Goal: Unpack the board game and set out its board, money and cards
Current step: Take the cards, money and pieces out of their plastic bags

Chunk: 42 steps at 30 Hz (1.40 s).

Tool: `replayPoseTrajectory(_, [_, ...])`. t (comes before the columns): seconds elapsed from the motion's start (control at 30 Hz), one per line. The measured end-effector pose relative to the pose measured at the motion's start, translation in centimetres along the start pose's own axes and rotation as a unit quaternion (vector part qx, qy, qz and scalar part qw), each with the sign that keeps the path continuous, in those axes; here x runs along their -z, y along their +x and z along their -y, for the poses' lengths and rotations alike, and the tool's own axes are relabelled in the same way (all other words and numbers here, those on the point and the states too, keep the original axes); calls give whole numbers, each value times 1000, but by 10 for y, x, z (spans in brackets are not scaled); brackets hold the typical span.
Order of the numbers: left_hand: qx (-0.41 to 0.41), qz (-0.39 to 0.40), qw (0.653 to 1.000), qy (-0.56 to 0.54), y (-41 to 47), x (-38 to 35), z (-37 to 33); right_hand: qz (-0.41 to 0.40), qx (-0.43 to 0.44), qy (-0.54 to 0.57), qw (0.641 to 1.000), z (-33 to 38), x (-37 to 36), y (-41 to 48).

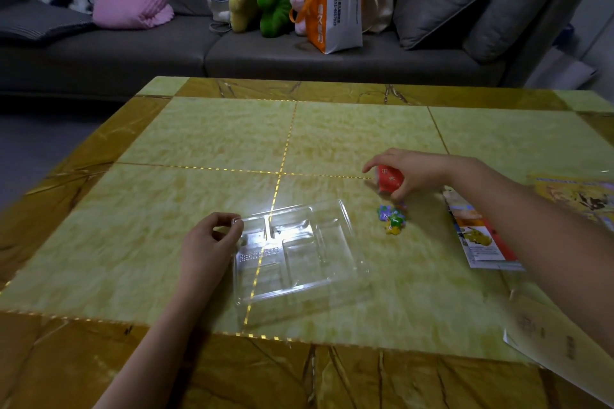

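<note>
My left hand [212,242] pinching far-left corner of clear plastic tray [299,262], thumb and forefinger clamping rim. My right hand [412,173] gripping red card pack [389,180], fingers curling round it, right of tray. Colourful tokens [393,220] lying just right of tray; printed sheet [481,242] lying further right.

Yellow printed sheet [579,197] cut by right edge, small coloured pieces [392,220] blurred

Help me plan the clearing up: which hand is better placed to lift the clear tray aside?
Left. The left hand pinches the far-left corner of the clear tray, while the right hand is apart from it, gripping a red pack near the small coloured pieces.
</note>
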<state>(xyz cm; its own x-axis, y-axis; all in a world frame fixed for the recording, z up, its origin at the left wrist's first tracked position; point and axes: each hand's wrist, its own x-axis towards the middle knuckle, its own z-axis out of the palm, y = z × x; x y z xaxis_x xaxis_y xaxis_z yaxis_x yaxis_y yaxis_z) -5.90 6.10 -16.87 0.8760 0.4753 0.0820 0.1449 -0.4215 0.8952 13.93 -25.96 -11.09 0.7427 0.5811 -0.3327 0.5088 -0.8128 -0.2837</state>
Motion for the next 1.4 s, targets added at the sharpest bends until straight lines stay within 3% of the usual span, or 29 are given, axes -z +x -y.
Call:
replayPoseTrajectory(0.2, [-6,-6,1000,7,1,-1,2,4,1,-35,999,5,1,7])
replayPoseTrajectory(0.4, [-6,-16,1000,-3,2,-2,7,-44,-27,-60,997,-3,5,12])
replayPoseTrajectory(0.5, [-5,-23,1000,-7,3,-2,8,-78,-54,-26,995,-6,2,11])
replayPoseTrajectory(0.6, [-4,-29,1000,-5,3,-3,6,-165,-79,78,980,3,-3,0])
replayPoseTrajectory(0.67, [-5,-33,999,1,3,-2,6,-214,-108,173,955,11,-3,-16])
replayPoseTrajectory(0.7, [-6,-34,999,5,3,-2,7,-200,-124,268,934,16,-4,-28])
replayPoseTrajectory(0.77, [-5,-40,999,7,2,-2,8,-88,-126,481,863,28,-10,-53])
replayPoseTrajectory(0.87, [-3,-61,998,12,2,-2,7,56,-121,635,761,41,-40,-76])
replayPoseTrajectory(0.93, [1,-72,997,25,1,-3,6,50,-108,701,703,47,-65,-78])
replayPoseTrajectory(1.07, [13,-67,997,30,1,-2,5,-63,-75,811,577,51,-90,-71])
replayPoseTrajectory(1.13, [23,-57,998,27,1,-1,6,-100,-74,823,553,50,-92,-65])
replayPoseTrajectory(1.23, [38,-43,998,18,-2,0,2,-147,-92,817,550,48,-88,-55])
replayPoseTrajectory(1.4, [120,-4,992,-33,1,5,-7,-188,-115,771,598,45,-76,-64])
